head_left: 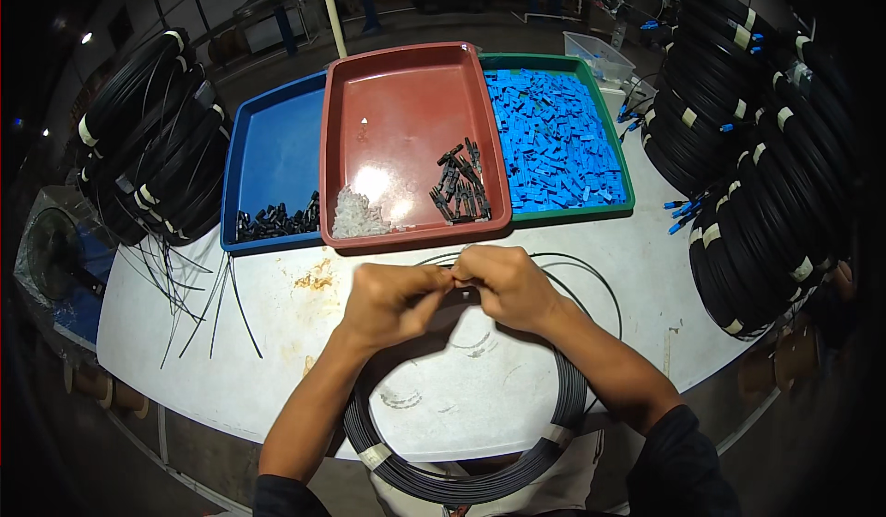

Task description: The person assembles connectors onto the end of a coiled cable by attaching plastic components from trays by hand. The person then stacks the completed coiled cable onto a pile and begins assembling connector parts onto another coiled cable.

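My left hand [392,305] and my right hand [506,286] meet fingertip to fingertip above the white table, both closed in a pinch. Whatever lies between the fingers is too small and covered to make out. Beneath them, a coil of black cable [480,487], bound with pale tape, rests at the table's near edge and partly overhangs it. A loose loop of the thin cable [616,305] curves out to the right and passes behind my hands.
Beyond my hands stand a blue tray [277,152] with black parts, a red tray [415,102] with clear and black pieces, and a green tray [630,185] full of blue connectors. Stacked cable coils flank the table on the left [152,138] and right [738,231], with loose ends sticking out.
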`<state>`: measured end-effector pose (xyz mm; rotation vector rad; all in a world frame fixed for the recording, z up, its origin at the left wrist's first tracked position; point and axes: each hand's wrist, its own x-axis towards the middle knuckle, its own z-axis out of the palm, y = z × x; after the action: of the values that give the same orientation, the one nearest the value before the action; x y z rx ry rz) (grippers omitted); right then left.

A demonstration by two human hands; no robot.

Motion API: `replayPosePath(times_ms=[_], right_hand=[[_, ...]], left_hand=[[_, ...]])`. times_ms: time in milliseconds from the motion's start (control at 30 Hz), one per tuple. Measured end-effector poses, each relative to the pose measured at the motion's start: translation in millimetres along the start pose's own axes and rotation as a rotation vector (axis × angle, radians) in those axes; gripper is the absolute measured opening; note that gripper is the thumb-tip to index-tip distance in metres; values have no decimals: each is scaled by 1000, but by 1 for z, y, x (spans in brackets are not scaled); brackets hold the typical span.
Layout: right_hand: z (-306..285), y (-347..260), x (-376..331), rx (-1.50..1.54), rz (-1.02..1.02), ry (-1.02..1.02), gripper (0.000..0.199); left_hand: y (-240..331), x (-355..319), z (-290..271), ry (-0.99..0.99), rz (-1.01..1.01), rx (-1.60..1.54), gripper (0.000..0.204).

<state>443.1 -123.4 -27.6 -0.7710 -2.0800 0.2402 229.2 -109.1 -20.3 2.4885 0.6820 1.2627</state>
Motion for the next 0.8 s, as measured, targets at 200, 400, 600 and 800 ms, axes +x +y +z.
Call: replayPosePath(times_ms=[200,400,600,800], right_hand=[[-3,-3,4,99,58,-3,16],[-9,-16,14,-323,-421,133,15],[-4,-5,4,-18,-47,22,24],[-8,-11,9,-206,-232,-12,19]], left_hand=[[2,1,0,84,-5,15,14],[13,10,-4,132,-707,-891,8],[10,3,3,111,-268,-211,7],[7,-1,4,82,-333,-232,11]])
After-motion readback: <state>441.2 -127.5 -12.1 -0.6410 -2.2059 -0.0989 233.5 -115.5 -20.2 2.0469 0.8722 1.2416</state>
